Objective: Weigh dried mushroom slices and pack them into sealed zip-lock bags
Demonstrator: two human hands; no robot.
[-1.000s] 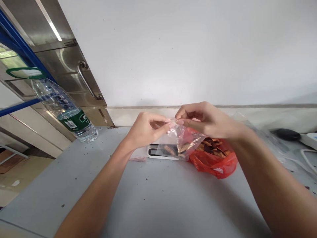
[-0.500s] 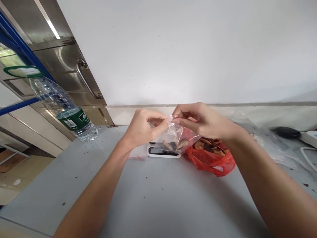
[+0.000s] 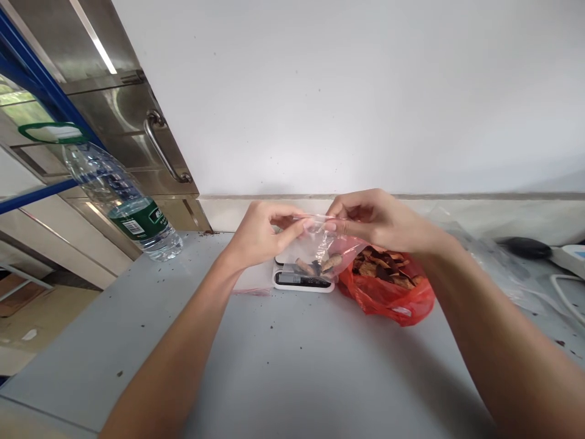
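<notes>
A clear zip-lock bag (image 3: 336,244) hangs by its top edge between my two hands, with several brown dried slices (image 3: 315,266) at its bottom. My left hand (image 3: 267,235) pinches the left end of the bag's mouth between thumb and fingers. At the right end, my right hand (image 3: 372,219) pinches the same edge. Just behind and below the bag lies a white digital scale (image 3: 304,285), its dark display partly seen through the plastic. To the right, a red plastic bag (image 3: 388,302) stands open, full of dried brown slices (image 3: 386,268).
Flat clear bags (image 3: 251,286) lie left of the scale. A large water bottle (image 3: 137,213) with a green handle stands at the left. More clear plastic (image 3: 484,256), a black object (image 3: 528,247) and a white cable (image 3: 560,286) lie at the right. A wall (image 3: 347,110) rises behind.
My hands have drawn slightly apart along the bag's mouth, and its top edge now looks straighter and flatter. The bag with the slices stays in front of the scale.
</notes>
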